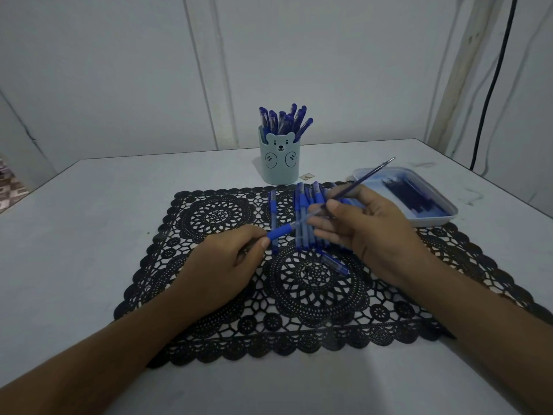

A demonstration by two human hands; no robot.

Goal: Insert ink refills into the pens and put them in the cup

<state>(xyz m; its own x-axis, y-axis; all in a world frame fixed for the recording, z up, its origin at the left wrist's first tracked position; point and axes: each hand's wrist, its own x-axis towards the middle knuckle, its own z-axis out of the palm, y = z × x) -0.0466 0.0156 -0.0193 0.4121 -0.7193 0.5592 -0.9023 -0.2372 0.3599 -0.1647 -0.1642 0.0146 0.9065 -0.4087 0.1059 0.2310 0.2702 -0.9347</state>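
My left hand [227, 262] pinches the blue grip end of a pen barrel [279, 232] over the black lace mat. My right hand [368, 232] holds the barrel's other end with its fingers and pinches a thin ink refill [363, 181] that points up and to the right. Behind the hands, several blue pens [302, 217] lie side by side on the mat. A pale blue bear cup [279, 163] stands at the back with several pens [284, 119] upright in it. A loose pen cap [333, 263] lies on the mat below my right hand.
A shallow light tray [431, 220] with several dark refills [410, 196] sits at the right, partly on the black lace mat [227, 322]. A small scrap [307, 176] lies right of the cup. A black cable [490, 85] hangs down the wall at the right.
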